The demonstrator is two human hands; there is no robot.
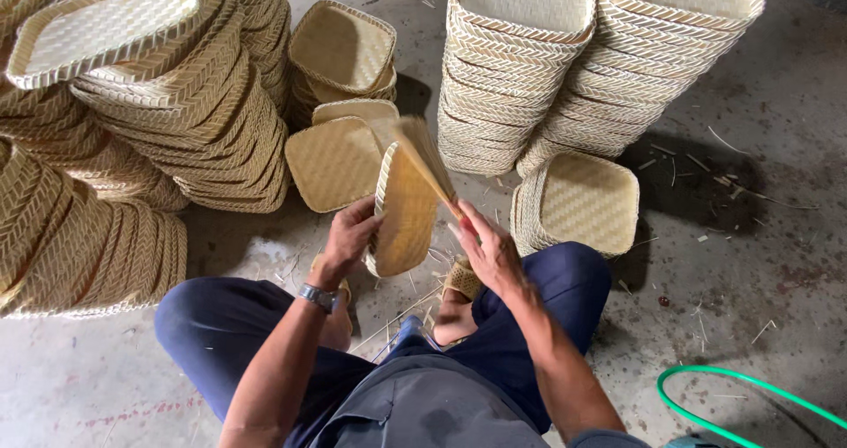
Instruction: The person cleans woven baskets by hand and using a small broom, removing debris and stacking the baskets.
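Head view: the left hand (348, 236) has its fingers closed on the rim of a woven bamboo tray (406, 210), held on edge above the floor (759, 263), long axis running from the knees up toward the tray stacks (520, 69). The right hand (490, 250) pinches a bamboo strip (423, 170) along the tray's upper edge. Stacks crowd left and ahead; bare floor lies right, near a green hose (706, 395).

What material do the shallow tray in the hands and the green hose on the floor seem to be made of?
The pale tan shallow woven tray, held by the left hand and right hand, looks like flat bamboo or similar plant strips, matte and unpainted: a herringbone weave shows. The thin green hose looks like smooth plastic or rubber, slightly glossy.
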